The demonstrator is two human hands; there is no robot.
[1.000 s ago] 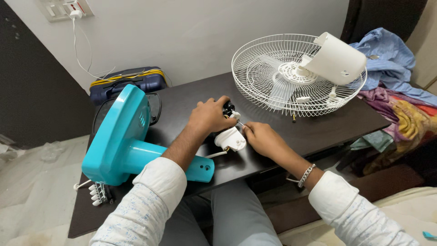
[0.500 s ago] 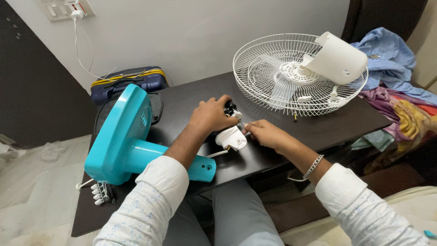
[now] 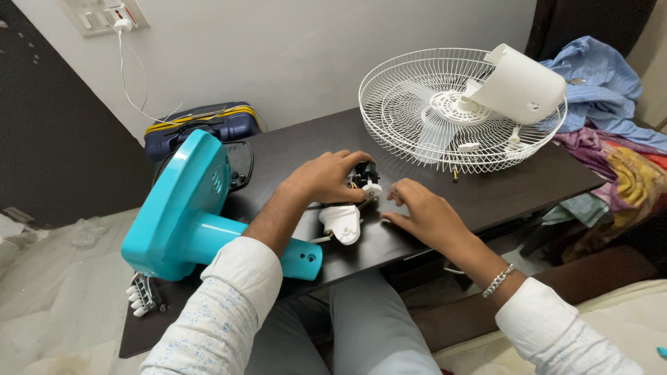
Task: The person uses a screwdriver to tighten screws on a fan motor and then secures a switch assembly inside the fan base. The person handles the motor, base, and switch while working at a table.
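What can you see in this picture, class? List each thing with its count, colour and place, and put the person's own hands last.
Motor unit: one, black and white, table centre, under left hand.
Fan base: one, turquoise, lying at table's left.
Grille: one, white wire, table's far right.
Cover: one, white, resting on grille.
Table: one, dark.
Bag: one, navy with yellow trim, behind table.
Clothes: pile, mixed colours, far right.
Left hand: gripping motor unit.
Right hand: open, beside motor unit.

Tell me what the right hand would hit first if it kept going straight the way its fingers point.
The right hand points up and left across the dark table. First in line looks to be the small black and white motor part that the left hand holds, though depth is hard to judge.
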